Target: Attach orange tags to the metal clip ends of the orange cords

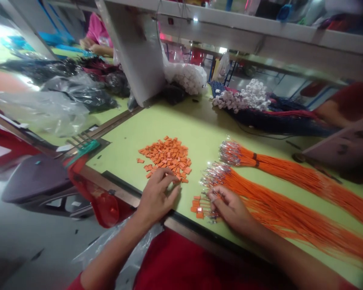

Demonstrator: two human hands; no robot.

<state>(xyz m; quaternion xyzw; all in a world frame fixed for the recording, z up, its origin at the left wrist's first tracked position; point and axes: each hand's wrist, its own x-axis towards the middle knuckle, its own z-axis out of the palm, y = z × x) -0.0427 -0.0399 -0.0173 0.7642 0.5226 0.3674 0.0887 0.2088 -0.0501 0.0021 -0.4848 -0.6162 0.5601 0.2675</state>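
A heap of small orange plastic connector housings [167, 156] lies on the yellow-green table [199, 129]. My left hand [157, 196] rests at the heap's near edge, fingers curled and pinching among the pieces. My right hand [230, 206] is closed in a pinch on the metal-tipped ends of a bundle of orange wires [278, 209] that fans away to the right. A few finished orange connectors [198, 206] lie just left of that hand. A second orange wire bundle [290, 171], tied with a dark band, lies farther back.
A grey upright panel [136, 52] stands behind the heap. White connectors [245, 96] on dark wires and a bag of white parts [187, 76] sit at the back. Clear plastic bags [48, 104] lie left. Another person in pink [98, 36] works far left; an arm [335, 110] shows right.
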